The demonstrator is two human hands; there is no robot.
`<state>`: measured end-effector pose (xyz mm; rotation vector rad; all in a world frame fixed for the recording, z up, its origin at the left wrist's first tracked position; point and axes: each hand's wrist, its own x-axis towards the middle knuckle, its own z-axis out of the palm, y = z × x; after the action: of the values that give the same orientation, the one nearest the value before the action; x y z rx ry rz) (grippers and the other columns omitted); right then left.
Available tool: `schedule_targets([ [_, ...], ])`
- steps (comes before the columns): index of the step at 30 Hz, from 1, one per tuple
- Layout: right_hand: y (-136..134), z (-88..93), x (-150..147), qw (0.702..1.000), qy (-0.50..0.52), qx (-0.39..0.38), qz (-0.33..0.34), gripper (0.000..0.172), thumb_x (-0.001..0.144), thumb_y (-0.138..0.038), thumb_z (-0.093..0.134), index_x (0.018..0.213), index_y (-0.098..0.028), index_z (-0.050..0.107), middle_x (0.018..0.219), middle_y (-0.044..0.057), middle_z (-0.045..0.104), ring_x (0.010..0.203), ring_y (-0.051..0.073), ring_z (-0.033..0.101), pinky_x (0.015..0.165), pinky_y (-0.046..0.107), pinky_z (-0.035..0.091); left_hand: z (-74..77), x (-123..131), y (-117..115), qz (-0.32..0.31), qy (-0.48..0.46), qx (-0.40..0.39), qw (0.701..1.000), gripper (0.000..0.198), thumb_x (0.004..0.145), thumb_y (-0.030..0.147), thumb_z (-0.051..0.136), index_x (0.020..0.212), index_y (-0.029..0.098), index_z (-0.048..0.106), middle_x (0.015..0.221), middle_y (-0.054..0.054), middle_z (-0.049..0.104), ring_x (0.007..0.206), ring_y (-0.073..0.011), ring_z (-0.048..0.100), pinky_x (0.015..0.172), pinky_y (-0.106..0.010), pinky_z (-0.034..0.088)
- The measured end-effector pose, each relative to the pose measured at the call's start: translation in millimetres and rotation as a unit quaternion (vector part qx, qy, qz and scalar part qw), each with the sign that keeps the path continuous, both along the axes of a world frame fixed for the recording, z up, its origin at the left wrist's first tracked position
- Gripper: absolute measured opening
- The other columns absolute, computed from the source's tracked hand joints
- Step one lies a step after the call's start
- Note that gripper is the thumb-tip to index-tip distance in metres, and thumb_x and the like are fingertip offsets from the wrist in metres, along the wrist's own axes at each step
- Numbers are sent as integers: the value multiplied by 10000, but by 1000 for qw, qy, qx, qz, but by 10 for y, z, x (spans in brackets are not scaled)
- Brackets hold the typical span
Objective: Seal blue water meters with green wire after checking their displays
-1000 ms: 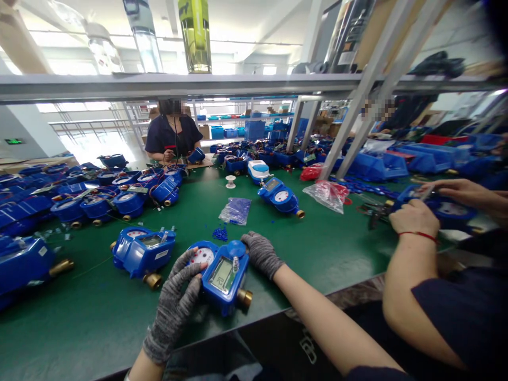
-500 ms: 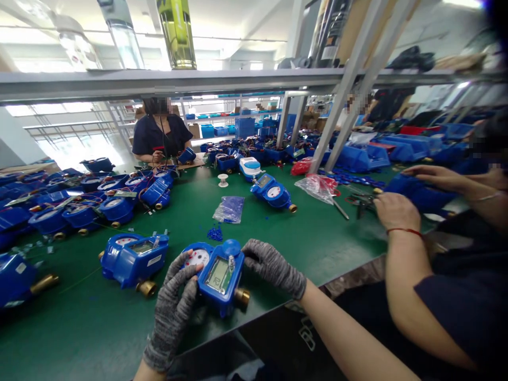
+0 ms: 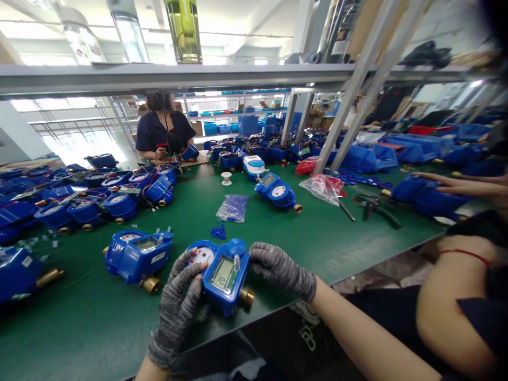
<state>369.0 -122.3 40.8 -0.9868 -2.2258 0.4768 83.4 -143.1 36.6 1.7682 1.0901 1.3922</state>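
Green table ran beneath crowded blue housings on the left, probably bunched to free working space. Next, the left hand gripped a blue meter by its dial near the front edge, seemingly steadying it display-up for reading. Beside it, the right hand curled its fingers, contact unclear. Farther right, a co-worker's hand lay on another housing.

This is a factory workshop, shown by the blue meters crowding a long green workbench, the plastic bins and the overhead shelf.
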Motion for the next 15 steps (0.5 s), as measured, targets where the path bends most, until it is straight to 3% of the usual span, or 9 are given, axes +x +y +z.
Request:
schedule_targets([
  [4, -127, -68, 41, 1000, -2, -4, -23, 270, 916, -229, 520, 1151, -204, 652, 1052, 94, 657, 948, 209, 596, 866, 354, 481, -10, -3, 6, 1, 18, 13, 1000, 252, 933, 335, 556, 1142, 282, 686, 1437, -64, 497, 1324, -282, 484, 1108, -481, 427],
  [7, -106, -69, 9, 986, 59, -134, -79, 261, 948, -327, 507, 1109, -207, 673, 1022, 72, 676, 919, 203, 612, 819, 338, 486, -37, -14, 21, 5, 25, 29, 999, 261, 931, 364, 554, 1144, 284, 683, 1423, -70, 509, 1319, -288, 491, 1094, -491, 441],
  [9, -29, -51, -44, 949, 126, -274, -93, 298, 934, -427, 540, 1013, -182, 690, 931, 55, 682, 826, 185, 615, 717, 297, 488, -55, -28, 34, 7, 40, 52, 998, 265, 911, 388, 585, 1137, 288, 681, 1385, -73, 541, 1307, -290, 504, 1089, -496, 447],
  [12, 100, 5, -118, 866, 207, -453, -29, 354, 872, -486, 610, 849, -138, 673, 690, 12, 615, 602, 135, 550, 543, 249, 435, -67, -49, 40, 0, 67, 100, 993, 272, 881, 385, 631, 1135, 299, 674, 1284, -68, 608, 1298, -291, 515, 1087, -509, 447],
  [15, 172, 91, -139, 830, 218, -514, 26, 340, 869, -454, 608, 796, -128, 667, 604, -5, 575, 505, 106, 500, 483, 235, 395, -55, -47, 22, 2, 67, 110, 992, 291, 905, 292, 598, 1192, 305, 644, 1278, -66, 609, 1320, -278, 494, 1088, -496, 450],
])
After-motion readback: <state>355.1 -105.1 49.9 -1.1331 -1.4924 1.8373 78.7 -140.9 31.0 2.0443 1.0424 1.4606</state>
